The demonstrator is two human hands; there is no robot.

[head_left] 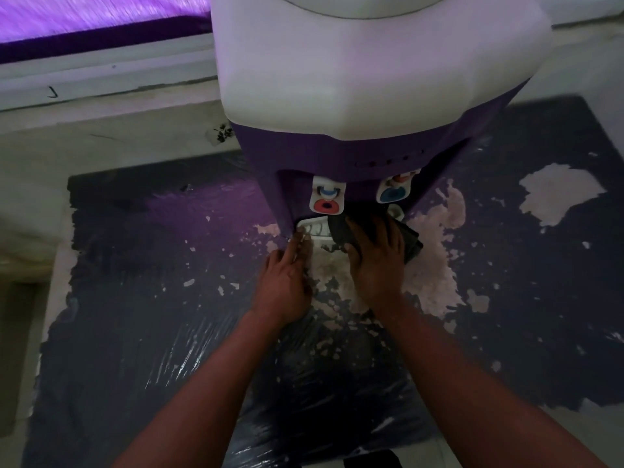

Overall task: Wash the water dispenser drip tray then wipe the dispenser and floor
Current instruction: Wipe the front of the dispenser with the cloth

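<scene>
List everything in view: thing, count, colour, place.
water dispenser: one, purple body, white top, centre, standing on the floor
taps: two, white with red and blue parts, on the dispenser front
drip tray: one, white, below the taps
cloth: one, dark, on the tray area
floor covering: one, dark and peeling, under the dispenser
left hand: at the tray's left edge
right hand: pressing on the cloth

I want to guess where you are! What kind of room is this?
Probably a room at home, hard to say which: a purple-and-white water dispenser stands on a worn, peeling floor beside a wall ledge.
</scene>
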